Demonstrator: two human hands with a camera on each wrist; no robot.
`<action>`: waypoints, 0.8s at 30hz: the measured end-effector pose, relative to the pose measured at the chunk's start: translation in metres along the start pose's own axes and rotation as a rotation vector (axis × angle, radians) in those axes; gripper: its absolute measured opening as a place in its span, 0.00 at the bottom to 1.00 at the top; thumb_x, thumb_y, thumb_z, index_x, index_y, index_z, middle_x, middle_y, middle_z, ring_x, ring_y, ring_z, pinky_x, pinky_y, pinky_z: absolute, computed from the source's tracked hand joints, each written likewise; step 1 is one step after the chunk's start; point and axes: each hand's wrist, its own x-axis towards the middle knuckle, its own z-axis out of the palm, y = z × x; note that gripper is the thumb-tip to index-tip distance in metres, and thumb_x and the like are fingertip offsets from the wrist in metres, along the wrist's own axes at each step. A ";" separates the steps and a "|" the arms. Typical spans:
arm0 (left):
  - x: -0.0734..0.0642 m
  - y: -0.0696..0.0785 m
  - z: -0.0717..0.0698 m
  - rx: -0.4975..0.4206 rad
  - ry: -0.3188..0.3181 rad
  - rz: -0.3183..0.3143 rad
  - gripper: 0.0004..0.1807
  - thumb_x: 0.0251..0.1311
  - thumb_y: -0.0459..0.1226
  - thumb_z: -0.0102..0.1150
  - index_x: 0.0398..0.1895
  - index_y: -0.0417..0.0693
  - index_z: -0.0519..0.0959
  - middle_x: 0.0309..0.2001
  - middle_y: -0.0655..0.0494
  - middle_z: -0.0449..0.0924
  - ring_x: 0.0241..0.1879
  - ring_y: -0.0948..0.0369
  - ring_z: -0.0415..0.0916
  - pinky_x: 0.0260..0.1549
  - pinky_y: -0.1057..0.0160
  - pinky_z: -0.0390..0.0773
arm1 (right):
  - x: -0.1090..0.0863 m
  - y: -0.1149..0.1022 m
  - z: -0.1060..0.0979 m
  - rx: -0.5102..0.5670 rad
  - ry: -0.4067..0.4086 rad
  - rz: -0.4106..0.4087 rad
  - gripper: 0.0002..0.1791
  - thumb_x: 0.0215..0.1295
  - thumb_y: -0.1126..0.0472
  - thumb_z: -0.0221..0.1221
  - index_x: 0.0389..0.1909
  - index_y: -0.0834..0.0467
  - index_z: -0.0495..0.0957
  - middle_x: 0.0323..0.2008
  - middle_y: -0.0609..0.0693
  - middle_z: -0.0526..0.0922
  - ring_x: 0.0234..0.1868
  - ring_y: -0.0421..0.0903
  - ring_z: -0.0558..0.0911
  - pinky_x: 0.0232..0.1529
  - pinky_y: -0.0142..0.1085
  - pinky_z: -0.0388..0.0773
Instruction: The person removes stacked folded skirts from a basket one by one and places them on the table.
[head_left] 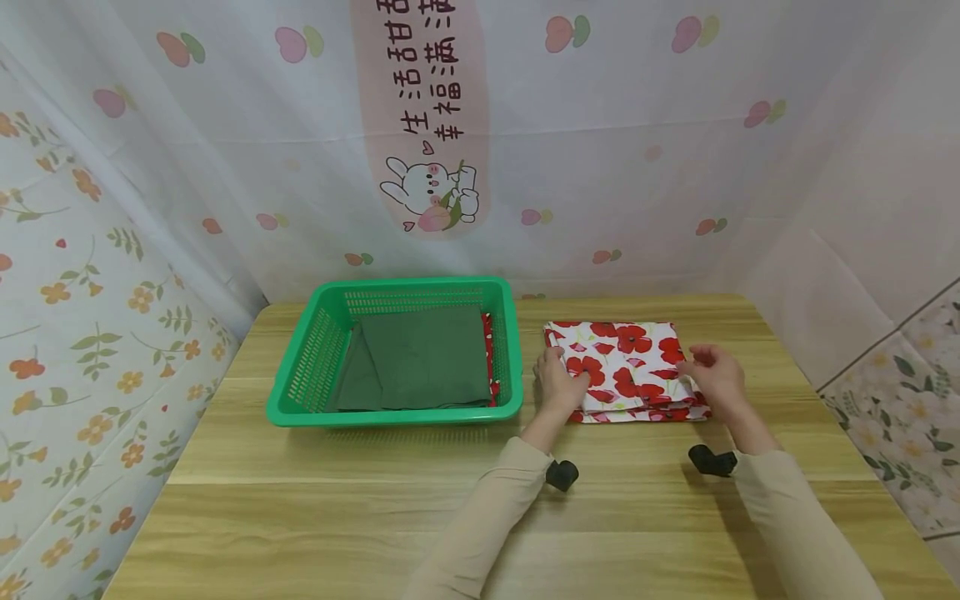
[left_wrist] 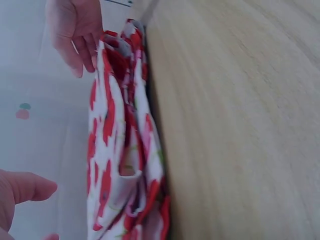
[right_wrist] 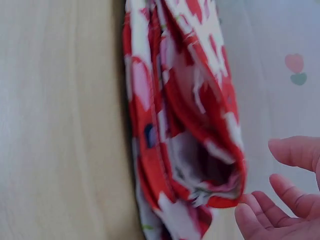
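Observation:
A folded white cloth with red poppies [head_left: 630, 367] lies on the table, its layers stacked and slightly loose along the near edge. My left hand [head_left: 557, 382] is at the cloth's left side, fingers relaxed. On the opposite side, my right hand [head_left: 716, 377] is by the right edge. In the right wrist view, the thumb and fingers of the right hand [right_wrist: 287, 200] are spread apart, fingertips close to the rolled fold of the cloth [right_wrist: 185, 130]. The left wrist view shows a left thumb [left_wrist: 35, 187] apart from the cloth; the other left fingers are mostly out of frame.
Left of the cloth stands a green plastic basket [head_left: 283, 408] holding folded dark green cloth [head_left: 427, 358] and some red patterned cloth [head_left: 491, 358]. The wooden table [head_left: 315, 517] reaches a printed curtain [head_left: 645, 167] at the back. Black straps [head_left: 712, 461] sit at the wrists.

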 end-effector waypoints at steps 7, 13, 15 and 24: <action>-0.002 0.009 -0.007 -0.133 -0.065 0.052 0.22 0.51 0.30 0.64 0.50 0.35 0.71 0.47 0.46 0.71 0.51 0.52 0.67 0.51 0.56 0.72 | -0.003 -0.010 0.001 0.015 -0.005 -0.066 0.31 0.67 0.53 0.54 0.60 0.71 0.62 0.56 0.68 0.68 0.54 0.58 0.70 0.41 0.29 0.71; -0.004 0.020 -0.016 -0.198 -0.094 0.099 0.22 0.52 0.30 0.64 0.51 0.35 0.71 0.47 0.46 0.71 0.48 0.50 0.68 0.44 0.61 0.73 | -0.003 -0.023 0.003 0.052 -0.021 -0.088 0.31 0.65 0.50 0.56 0.60 0.68 0.64 0.54 0.64 0.72 0.47 0.49 0.74 0.43 0.29 0.74; -0.005 0.023 -0.019 -0.208 -0.091 0.103 0.22 0.51 0.30 0.64 0.50 0.36 0.71 0.46 0.47 0.71 0.48 0.49 0.69 0.42 0.63 0.73 | -0.007 -0.032 0.003 0.051 -0.029 -0.112 0.30 0.66 0.52 0.55 0.60 0.70 0.65 0.54 0.66 0.72 0.45 0.46 0.74 0.41 0.26 0.73; -0.011 0.034 -0.035 -0.251 -0.092 0.118 0.21 0.51 0.30 0.64 0.49 0.38 0.71 0.47 0.46 0.73 0.48 0.51 0.70 0.43 0.64 0.74 | -0.012 -0.049 0.010 0.075 -0.051 -0.170 0.27 0.66 0.52 0.56 0.57 0.68 0.68 0.53 0.64 0.73 0.44 0.45 0.74 0.38 0.28 0.75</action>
